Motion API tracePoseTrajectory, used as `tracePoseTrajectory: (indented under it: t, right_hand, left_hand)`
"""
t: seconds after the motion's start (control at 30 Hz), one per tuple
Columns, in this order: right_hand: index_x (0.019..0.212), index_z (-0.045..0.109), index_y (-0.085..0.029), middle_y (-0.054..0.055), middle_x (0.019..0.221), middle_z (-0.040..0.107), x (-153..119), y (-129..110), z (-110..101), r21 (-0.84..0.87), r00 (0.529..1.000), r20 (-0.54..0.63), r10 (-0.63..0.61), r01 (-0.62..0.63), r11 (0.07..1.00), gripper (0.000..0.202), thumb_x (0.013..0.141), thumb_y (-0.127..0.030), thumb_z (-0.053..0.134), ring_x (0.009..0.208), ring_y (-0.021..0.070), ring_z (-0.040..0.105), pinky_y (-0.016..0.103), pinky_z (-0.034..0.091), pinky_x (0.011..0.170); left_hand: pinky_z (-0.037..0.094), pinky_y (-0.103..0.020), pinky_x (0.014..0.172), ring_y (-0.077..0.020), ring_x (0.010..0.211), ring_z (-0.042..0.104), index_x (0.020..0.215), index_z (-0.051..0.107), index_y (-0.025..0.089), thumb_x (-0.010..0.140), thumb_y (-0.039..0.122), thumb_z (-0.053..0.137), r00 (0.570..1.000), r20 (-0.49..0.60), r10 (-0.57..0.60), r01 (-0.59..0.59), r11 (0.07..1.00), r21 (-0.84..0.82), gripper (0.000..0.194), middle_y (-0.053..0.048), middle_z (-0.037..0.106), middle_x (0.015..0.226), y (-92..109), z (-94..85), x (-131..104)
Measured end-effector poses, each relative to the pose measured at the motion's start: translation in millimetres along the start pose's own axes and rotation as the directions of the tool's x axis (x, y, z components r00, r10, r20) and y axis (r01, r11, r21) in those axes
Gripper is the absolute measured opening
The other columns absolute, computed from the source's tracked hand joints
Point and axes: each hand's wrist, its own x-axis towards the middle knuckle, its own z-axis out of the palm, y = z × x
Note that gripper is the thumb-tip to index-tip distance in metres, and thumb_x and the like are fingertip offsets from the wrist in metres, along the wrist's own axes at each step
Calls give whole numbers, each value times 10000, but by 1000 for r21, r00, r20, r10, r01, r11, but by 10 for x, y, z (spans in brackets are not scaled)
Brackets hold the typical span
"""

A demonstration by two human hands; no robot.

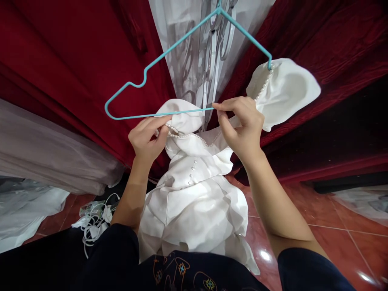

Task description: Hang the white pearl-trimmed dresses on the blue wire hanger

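A light-blue hanger (182, 39) spans the upper middle. From its right notch hangs one white sleeve of a white dress (194, 194), trimmed with a string of pearls. My right hand (242, 121) is closed, with thumb and forefinger pinching the hanger's bottom bar near its right part. My left hand (148, 137) is closed on the pearl-edged cloth of the other sleeve, just under the bar. The hanger's left notch carries no cloth. Below my hands the dress hangs down, a row of small buttons (193, 169) on its bodice.
Dark red curtains (75, 60) flank both sides. Several white hangers (212, 56) hang behind the blue one. A bundle of white cables (92, 230) lies at lower left beside a black surface. Pale sheer fabric (48, 137) hangs at left, and the floor (336, 226) is glossy red tile.
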Motion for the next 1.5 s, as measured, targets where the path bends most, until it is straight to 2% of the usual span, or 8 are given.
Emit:
tracePoseTrajectory:
  t: [0.2, 0.4, 0.57, 0.8, 0.97, 1.17, 1.33, 1.5]
  right_hand:
    - [1084, 730, -277, 54, 1010, 754, 4, 56, 29, -45, 999, 42, 3, -2, 999, 190, 1044, -234, 549, 956, 247, 703, 498, 524, 935]
    - [1125, 720, -260, 59, 1039, 747, -28, 134, 64, -81, 999, 44, -30, 33, 996, 214, 1027, -214, 535, 974, 247, 695, 503, 519, 942]
    - [1218, 717, -287, 51, 1143, 758, -13, -29, -130, -35, 995, 87, -41, 44, 998, 251, 1024, -224, 571, 1105, 270, 716, 532, 526, 1031]
    - [1395, 676, -246, 126, 1312, 702, 249, 284, -475, -317, 941, -288, -179, 83, 945, 502, 919, -359, 789, 1267, 337, 653, 573, 489, 1126]
    - [1181, 789, -179, 89, 1142, 810, 426, 580, -591, -254, 978, -202, 42, -94, 963, 443, 833, 2, 584, 1078, 230, 774, 389, 592, 985]
    - [992, 808, -83, 86, 883, 794, 499, 829, -1014, -271, 915, -322, 243, -335, 902, 344, 819, 30, 532, 773, 171, 756, 265, 517, 671]
    - [974, 856, -177, 66, 819, 807, 241, 738, -1360, -338, 901, 43, 432, -394, 855, 297, 790, -71, 648, 702, 179, 755, 267, 503, 621]
    - [998, 862, -250, 63, 990, 837, 183, 247, -1237, -160, 979, 195, 63, -31, 987, 224, 838, -170, 728, 851, 194, 791, 299, 572, 665]
  left_hand:
    - [594, -345, 837, -180, 879, 760, 1003, 795, 268, 981, 138, 699, 999, -24, 47, -48, 998, -40, 163, 8, 817, 983, 78, 66, 121]
    - [489, -422, 985, -230, 1014, 711, 1130, 758, 243, 1009, 135, 613, 925, 322, -201, 197, 979, 45, 218, -8, 799, 1084, -37, 199, 266]
    - [424, -406, 991, -230, 936, 667, 1030, 735, 243, 1069, 195, 559, 906, 347, -242, 220, 970, 100, 186, -2, 769, 971, 17, 214, 193]
    - [413, -400, 952, -230, 906, 662, 1003, 704, 246, 1024, 161, 587, 907, 358, -220, 222, 974, 36, 147, 5, 769, 963, -1, 251, 201]
    - [407, -426, 947, -247, 895, 650, 966, 699, 245, 944, 123, 608, 909, 345, -233, 199, 971, 130, 154, 0, 773, 942, -63, 152, 249]
    - [421, -446, 936, -246, 845, 636, 938, 682, 250, 921, 145, 629, 890, 396, -228, 193, 973, 126, 119, -9, 728, 863, -175, 4, 383]
    - [430, -420, 922, -224, 782, 619, 937, 679, 240, 902, 146, 605, 861, 431, -269, 244, 963, 113, 125, 14, 672, 786, -170, 67, 386]
    - [428, -412, 918, -219, 764, 604, 930, 680, 247, 879, 135, 608, 863, 425, -273, 269, 960, 71, 142, 14, 676, 787, -148, 208, 329]
